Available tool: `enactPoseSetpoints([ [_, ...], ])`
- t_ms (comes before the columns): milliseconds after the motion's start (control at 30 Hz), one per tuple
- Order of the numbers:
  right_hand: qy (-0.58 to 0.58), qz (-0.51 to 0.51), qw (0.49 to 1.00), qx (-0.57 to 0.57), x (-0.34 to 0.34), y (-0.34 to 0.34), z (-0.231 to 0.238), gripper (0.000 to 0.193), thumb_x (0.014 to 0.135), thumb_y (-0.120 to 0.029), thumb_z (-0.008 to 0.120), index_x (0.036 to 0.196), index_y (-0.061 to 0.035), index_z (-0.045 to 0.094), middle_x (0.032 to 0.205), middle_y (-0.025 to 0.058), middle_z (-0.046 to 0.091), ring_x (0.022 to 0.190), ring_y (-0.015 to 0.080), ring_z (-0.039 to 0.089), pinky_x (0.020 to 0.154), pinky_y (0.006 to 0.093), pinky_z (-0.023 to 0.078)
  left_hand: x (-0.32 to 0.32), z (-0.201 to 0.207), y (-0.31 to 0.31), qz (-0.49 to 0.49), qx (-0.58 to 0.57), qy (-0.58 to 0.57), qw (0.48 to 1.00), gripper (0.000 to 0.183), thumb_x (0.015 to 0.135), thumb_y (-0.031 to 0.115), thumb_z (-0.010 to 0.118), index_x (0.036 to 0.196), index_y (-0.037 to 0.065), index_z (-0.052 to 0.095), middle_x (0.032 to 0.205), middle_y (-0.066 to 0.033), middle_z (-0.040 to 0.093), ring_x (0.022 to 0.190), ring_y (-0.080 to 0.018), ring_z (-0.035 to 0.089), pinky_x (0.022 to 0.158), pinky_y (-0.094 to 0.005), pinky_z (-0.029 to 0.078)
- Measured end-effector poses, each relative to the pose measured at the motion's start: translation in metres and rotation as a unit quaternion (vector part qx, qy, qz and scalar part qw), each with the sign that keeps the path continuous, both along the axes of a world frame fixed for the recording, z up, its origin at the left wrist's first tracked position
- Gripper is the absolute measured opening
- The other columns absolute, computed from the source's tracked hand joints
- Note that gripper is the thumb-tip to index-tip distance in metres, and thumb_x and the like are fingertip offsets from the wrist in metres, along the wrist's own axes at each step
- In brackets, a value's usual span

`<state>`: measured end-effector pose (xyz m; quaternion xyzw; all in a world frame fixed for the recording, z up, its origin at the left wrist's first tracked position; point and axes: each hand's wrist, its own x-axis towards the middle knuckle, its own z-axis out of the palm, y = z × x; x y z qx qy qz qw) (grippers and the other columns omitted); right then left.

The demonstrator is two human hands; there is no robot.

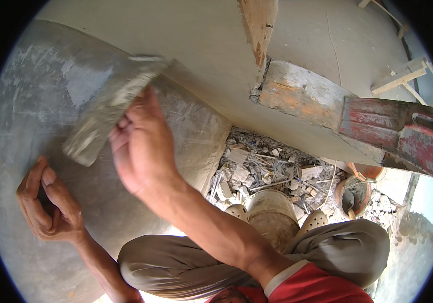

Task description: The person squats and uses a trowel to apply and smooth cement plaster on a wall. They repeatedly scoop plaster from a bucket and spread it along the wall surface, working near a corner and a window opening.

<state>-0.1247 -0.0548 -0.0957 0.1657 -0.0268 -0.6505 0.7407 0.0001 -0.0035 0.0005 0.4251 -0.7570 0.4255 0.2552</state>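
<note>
My right hand grips a long flat plastering float, smeared with grey mortar and blurred by motion. Its handle is hidden behind my fingers. The float lies at a slant over the grey plastered wall; whether it touches the surface, I cannot tell. Lower on the left, my left hand is beside the same wall, its fingers loosely bent. A dark gap shows between thumb and fingers, and I see nothing held there. A paler patch marks the wall beyond the float.
Between my shoes stands a mortar-stained bucket. Broken rubble covers the floor along the wall's foot. A round container holds grey mortar and a trowel. A board and a worn red piece cross the right side, below a wooden post.
</note>
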Motion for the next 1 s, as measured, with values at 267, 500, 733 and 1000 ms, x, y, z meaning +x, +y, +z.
enactPoseSetpoints([
  [267, 0.040, 0.007, 0.997, 0.059, -0.010, 0.035, -0.056, 0.068, 0.104, -0.002, 0.050, 0.167, -0.0158, 0.031, 0.123, -0.0012, 0.066, 0.078, 0.0011, 0.057, 0.051, 0.0141, 0.046, -0.001, 0.000, 0.002, 0.020, 0.005, 0.005, 1.000, 0.007, 0.096, 0.002, 0.069, 0.096, 0.005, 0.075, 0.097, -0.0040, 0.079, 0.082, -0.0179, 0.071, 0.067, -0.0301, 0.053],
  [500, 0.089, 0.043, 0.968, 0.233, -0.001, 0.030, -0.156, 0.040, 0.107, -0.012, 0.045, 0.147, -0.0139, 0.054, 0.121, -0.0007, 0.066, 0.105, 0.0123, 0.065, 0.093, 0.0341, 0.057, -0.010, 0.000, 0.003, -0.004, 0.010, 0.050, 0.999, 0.011, 0.089, -0.003, 0.069, 0.095, 0.003, 0.075, 0.091, -0.0062, 0.077, 0.077, -0.0193, 0.069, 0.065, -0.0304, 0.051],
  [733, 0.118, 0.045, 0.971, 0.202, -0.009, 0.028, -0.167, 0.040, 0.107, -0.024, 0.039, 0.132, -0.0063, 0.065, 0.136, 0.0114, 0.067, 0.128, 0.0301, 0.061, 0.112, 0.0496, 0.047, -0.014, -0.002, 0.002, -0.029, 0.004, 0.093, 0.995, 0.021, 0.076, -0.009, 0.067, 0.090, 0.002, 0.076, 0.084, -0.0071, 0.073, 0.072, -0.0187, 0.065, 0.063, -0.0310, 0.050],
  [1000, 0.152, 0.053, 0.975, 0.151, -0.012, 0.036, -0.154, 0.038, 0.108, -0.027, 0.043, 0.128, -0.0052, 0.066, 0.129, 0.0108, 0.070, 0.119, 0.0295, 0.066, 0.105, 0.0472, 0.051, -0.013, 0.000, -0.003, -0.064, -0.019, 0.099, 0.993, 0.025, 0.066, -0.007, 0.069, 0.088, 0.004, 0.077, 0.077, -0.0061, 0.068, 0.064, -0.0172, 0.059, 0.055, -0.0303, 0.044],
])
